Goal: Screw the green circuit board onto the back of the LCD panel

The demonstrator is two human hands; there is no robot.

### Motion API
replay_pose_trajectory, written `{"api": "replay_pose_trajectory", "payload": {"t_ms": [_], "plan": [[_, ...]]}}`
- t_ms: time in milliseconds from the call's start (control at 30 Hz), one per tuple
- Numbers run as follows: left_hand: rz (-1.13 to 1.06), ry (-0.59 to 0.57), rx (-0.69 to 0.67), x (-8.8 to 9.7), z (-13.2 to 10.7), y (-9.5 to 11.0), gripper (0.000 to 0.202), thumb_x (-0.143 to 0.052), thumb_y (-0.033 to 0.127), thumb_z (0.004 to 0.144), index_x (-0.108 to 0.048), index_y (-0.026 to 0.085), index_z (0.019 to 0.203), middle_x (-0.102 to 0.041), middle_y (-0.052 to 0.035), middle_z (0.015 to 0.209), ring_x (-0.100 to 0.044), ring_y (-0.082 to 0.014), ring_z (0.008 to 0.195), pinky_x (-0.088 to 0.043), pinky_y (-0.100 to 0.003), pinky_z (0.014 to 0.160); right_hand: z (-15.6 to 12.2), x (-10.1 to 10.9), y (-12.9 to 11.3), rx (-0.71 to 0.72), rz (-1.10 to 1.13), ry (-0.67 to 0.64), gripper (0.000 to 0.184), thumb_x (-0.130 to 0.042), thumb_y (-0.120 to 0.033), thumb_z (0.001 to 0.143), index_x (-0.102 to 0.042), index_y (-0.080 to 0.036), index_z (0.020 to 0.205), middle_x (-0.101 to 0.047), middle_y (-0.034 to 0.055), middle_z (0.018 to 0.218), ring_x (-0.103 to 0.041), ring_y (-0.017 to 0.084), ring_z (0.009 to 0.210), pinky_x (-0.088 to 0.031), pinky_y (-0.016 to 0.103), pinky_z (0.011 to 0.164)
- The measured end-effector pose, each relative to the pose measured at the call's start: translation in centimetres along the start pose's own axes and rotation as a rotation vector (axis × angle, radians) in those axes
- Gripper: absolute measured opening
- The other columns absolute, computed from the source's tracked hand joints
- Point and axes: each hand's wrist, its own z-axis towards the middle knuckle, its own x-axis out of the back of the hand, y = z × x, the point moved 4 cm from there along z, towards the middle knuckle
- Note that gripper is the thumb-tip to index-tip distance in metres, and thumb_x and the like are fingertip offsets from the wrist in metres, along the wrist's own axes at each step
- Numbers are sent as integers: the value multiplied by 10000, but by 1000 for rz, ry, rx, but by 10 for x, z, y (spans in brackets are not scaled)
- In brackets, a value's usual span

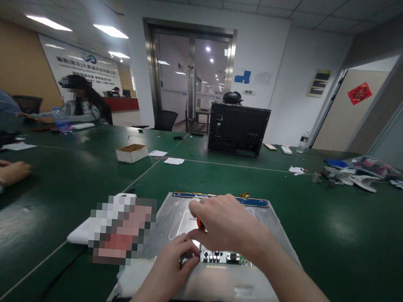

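A flat metal display panel (267, 286) lies in front of me, with a blue circuit strip (260, 203) along its far edge. A green circuit board (217, 257) with small components sits on the panel's middle. My right hand (232, 221) is closed from above around a screwdriver (200, 224) with a red-orange handle, mostly hidden by the fingers. Its thin shaft points down at the board's left end. Just below, my left hand (175, 265) is closed beside the shaft. A dark rounded piece (186, 259) shows between its thumb and fingers; its kind is unclear.
Left of the panel lie a white object (87, 228) and a blurred-out item (123, 233). Beyond stand an open cardboard box (131, 153) and a black monitor casing (238, 129). Loose parts and bags (355, 172) lie far right. Another person's hands (9, 171) rest at left.
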Motion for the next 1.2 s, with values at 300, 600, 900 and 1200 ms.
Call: {"api": "replay_pose_trajectory", "payload": {"t_ms": [300,600,900,1200], "plan": [[5,-9,13,1,0,4,133,-516,168,734,-648,186,732,-617,-43,819,-571,-198,759,-431,-294,696,1,1,1,-3,-12,-7,149,-555,-319,829,-590,-188,891,-686,26,786,-595,145,646,-231,264,471],[-50,5,-29,-1,0,-2,135,-516,175,751,-651,185,751,-627,-57,853,-582,-210,791,-440,-295,695,-3,1,0,82,32,-40,236,-586,-313,762,-588,-169,950,-690,43,884,-596,164,683,-269,270,473],[-4,7,6,1,-1,1,134,-528,164,733,-657,198,731,-632,-40,818,-580,-205,786,-437,-297,708,3,-4,0,-14,-12,-5,240,-530,-416,857,-607,-189,872,-691,42,763,-615,165,668,-308,257,508],[-47,-2,-23,0,0,0,145,-521,214,753,-663,193,771,-630,-66,874,-577,-224,837,-459,-309,732,-4,1,-1,63,42,-64,272,-596,-287,750,-549,-173,993,-688,48,917,-620,181,734,-320,264,499]]}}
